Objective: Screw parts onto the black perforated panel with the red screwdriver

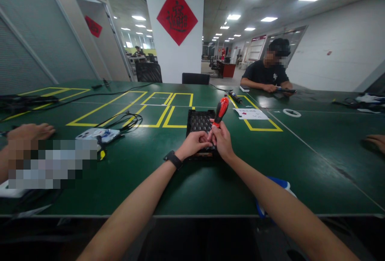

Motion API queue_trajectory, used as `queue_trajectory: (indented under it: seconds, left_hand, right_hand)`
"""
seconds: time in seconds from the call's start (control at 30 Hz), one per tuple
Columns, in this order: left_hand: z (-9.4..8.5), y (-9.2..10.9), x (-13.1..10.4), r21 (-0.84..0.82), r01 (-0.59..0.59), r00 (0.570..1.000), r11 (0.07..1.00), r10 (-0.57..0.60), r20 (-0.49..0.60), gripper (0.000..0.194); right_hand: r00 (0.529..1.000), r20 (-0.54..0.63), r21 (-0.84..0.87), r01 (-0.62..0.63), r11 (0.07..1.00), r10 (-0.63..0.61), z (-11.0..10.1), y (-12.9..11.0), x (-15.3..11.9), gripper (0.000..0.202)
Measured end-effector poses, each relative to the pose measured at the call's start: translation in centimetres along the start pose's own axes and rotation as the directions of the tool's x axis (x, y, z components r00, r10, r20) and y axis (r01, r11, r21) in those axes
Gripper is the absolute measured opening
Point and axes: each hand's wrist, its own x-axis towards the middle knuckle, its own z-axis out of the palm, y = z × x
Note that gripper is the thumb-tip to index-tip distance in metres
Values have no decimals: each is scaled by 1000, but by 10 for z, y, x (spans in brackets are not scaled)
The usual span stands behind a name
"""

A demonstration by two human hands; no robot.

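Observation:
A screwdriver [221, 112] with a red and black handle stands nearly upright, tilted a little to the right. My right hand [224, 140] is closed round it low on the handle, and its shaft is hidden by my fingers. Below lies a black open box [189, 121] with a patterned grid of small light marks inside. My left hand [192, 144], with a dark band on the wrist, rests over the box's near left part. Its fingers are pinched together beside the right fingertips; whatever lies between them is hidden.
On the green table [144, 193] are a white phone-like device with cables [99, 134], a white paper sheet [252, 114] and a white ring [291, 113]. A blue and white item [278, 181] is partly under my right forearm. One person [264, 70] sits across; other people's hands show at both sides.

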Motion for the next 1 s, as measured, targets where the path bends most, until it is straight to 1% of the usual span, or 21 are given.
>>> queue_trajectory:
  seconds: [0.13, 0.2, 0.3, 0.4, 0.53, 0.6, 0.7, 0.8, 0.9, 1.0]
  left_hand:
    - [0, -1, 0, 51, -5, 1000, 999, 6, -15, 23]
    - [-1, 0, 0, 72, -16, 1000, 997, 16, -2, 20]
    - [-2, 4, 1, 34, -56, 996, 998, 53, 72, 17]
    - [-4, 9, 1, -18, -98, 986, 995, 100, 137, 17]
    - [-5, 10, 1, -23, -109, 979, 994, 111, 171, 19]
    - [-5, 9, 1, -3, -86, 985, 996, 85, 152, 21]
    - [-2, 6, 1, 42, -31, 997, 999, 28, 74, 23]
    - [0, 2, 1, 58, 6, 1000, 998, -6, 9, 25]
    - [0, 0, 1, 65, 13, 1000, 998, -13, -2, 23]
    - [-1, 0, 1, 69, -12, 1000, 998, 11, 21, 20]
  right_hand:
    - [1000, 4, 5, -10, 1000, 10, 1, -2, -1, 39]
    - [1000, 0, 12, -5, 1000, 5, 1, -2, -1, 39]
    - [1000, -2, 25, -1, 1000, 1, -1, 1, 0, 38]
    - [1000, 16, 44, -24, 999, 23, -3, 4, 1, 37]
    - [999, 25, 31, -27, 999, 27, -3, 5, 1, 38]
    - [1000, 9, 17, -12, 1000, 12, -3, 4, 0, 37]
    - [1000, -5, 10, 2, 1000, -2, -2, 2, -1, 36]
    - [1000, -4, 10, 6, 1000, -6, -1, 1, -1, 35]
    - [1000, 2, -1, 8, 1000, -8, -1, 2, -1, 35]
    - [1000, 11, -1, 6, 1000, -6, -1, 2, -1, 35]
